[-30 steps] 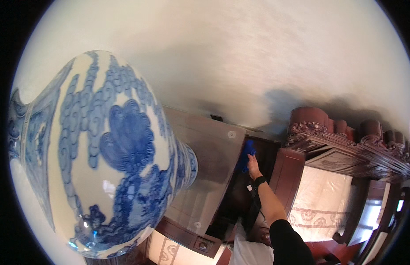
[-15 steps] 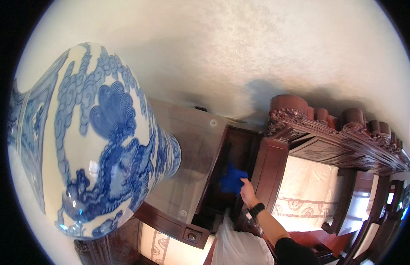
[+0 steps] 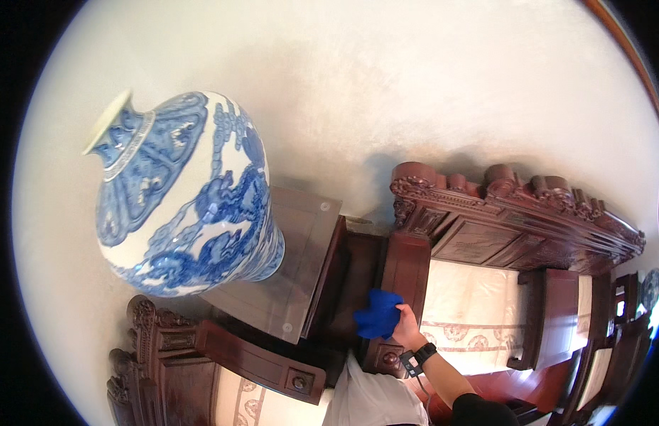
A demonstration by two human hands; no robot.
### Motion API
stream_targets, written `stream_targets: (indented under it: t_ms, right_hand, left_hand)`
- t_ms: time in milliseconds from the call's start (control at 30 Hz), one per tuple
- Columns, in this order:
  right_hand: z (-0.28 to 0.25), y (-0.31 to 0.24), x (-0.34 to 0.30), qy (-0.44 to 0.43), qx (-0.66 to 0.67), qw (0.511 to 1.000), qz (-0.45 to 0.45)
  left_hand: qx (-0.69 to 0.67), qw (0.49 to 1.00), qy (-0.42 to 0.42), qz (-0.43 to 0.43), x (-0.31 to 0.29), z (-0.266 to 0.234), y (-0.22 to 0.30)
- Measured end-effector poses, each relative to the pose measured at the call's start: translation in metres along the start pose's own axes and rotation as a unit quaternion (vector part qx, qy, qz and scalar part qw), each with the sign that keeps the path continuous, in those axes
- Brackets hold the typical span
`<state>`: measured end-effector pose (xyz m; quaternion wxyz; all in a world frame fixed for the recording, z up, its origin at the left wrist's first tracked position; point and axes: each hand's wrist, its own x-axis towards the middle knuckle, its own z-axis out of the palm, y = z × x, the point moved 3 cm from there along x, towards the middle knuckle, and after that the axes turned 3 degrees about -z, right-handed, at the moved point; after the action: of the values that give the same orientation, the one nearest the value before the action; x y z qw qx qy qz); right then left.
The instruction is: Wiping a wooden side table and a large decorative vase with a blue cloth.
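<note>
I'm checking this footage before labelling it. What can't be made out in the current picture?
Left hand: outside the head view.
Right hand: its full grip is partly hidden in the head view by the blue cloth.
Vase interior: hidden in the head view by its outer wall.
Lower-left carved chair: cut off by the head view's lower edge.

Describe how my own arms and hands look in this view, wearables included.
The right hand is ungloved. Its wrist carries a black band and a small dark box with a pale marking; a thin cable hangs by it. The sleeve is black. The left hand is out of view.
</note>
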<state>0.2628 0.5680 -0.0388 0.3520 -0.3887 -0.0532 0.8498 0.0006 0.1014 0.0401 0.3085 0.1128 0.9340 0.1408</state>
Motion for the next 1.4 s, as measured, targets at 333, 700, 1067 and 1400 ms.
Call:
stream_targets:
  t_ms: [333,700,1067,1400]
  right_hand:
    - [0.023,-0.005,-0.124,-0.015,0.095,0.987,-0.131]
    - [-0.029,0.022,-0.231,0.104,-0.028,0.955,-0.277]
    - [-0.054,-0.047,-0.298,0.102,-0.042,0.909,-0.401]
    - [-0.131,-0.204,-0.36,0.055,-0.13,0.88,-0.454]
  left_hand:
    - [-0.118,0.979,-0.068,0.148,0.136,0.047,-0.053]
    - [-0.056,0.946,-0.133,0.291,0.171,0.084,0.008]
    - [-0.083,0.936,-0.115,0.322,0.133,0.095,0.074]
    - [-0.007,0.962,0.017,0.271,0.045,0.11,0.134]
